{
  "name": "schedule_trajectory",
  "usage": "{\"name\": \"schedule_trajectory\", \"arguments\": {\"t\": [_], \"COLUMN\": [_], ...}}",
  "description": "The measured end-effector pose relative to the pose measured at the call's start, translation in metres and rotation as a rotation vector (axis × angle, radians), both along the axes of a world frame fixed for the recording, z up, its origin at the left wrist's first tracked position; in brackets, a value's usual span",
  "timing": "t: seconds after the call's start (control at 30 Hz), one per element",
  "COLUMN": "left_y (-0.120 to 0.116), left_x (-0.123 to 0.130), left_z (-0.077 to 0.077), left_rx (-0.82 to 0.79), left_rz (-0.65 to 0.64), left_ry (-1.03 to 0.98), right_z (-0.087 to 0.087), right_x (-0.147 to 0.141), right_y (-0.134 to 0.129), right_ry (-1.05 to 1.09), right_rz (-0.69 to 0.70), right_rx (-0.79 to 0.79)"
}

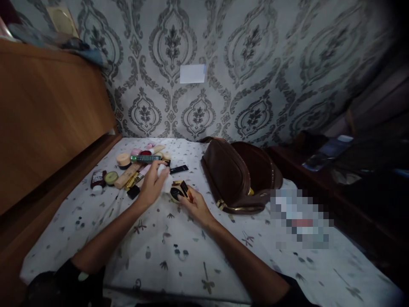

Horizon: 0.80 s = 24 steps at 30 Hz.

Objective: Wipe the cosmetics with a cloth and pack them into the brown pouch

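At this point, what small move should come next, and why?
Probably bring the blurred white item in the left hand against the black-and-gold object, since the right hand holds that object just beside it.

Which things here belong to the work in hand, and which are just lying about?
Likely in use:
black-and-gold case, right hand
blurred white item, left hand
perhaps cosmetics, brown zippered bag

Seemingly lying about:
pixelated item beside the bag
bluish item, far right

Black-gold case (179, 191), tilted, right grip (198, 207); white item (162, 171), left grip (153, 186).
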<state>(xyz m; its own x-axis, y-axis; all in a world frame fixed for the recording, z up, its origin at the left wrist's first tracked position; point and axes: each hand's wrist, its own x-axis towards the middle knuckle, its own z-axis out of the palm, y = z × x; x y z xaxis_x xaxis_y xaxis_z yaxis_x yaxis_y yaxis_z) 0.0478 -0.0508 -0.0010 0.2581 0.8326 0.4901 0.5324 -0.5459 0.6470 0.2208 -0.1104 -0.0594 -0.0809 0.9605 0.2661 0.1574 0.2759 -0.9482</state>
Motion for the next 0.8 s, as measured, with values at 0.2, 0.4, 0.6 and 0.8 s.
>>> {"name": "schedule_trajectory", "arguments": {"t": [0.2, 0.4, 0.6, 0.8], "left_y": [-0.020, 0.001, 0.005, 0.001], "left_x": [0.021, -0.003, -0.010, -0.006], "left_z": [-0.005, -0.035, -0.051, -0.048], "left_rx": [0.102, -0.020, -0.070, -0.097], "left_rz": [-0.428, -0.256, -0.197, -0.122], "left_ry": [0.060, 0.089, 0.091, 0.022], "right_z": [-0.007, -0.001, 0.003, -0.001], "right_x": [0.004, 0.004, 0.001, 0.000], "right_y": [-0.003, -0.001, -0.003, -0.004], "right_ry": [-0.080, 0.061, 0.202, 0.109], "right_rz": [-0.006, 0.040, 0.035, -0.012], "right_rx": [0.039, -0.036, -0.129, -0.069]}}
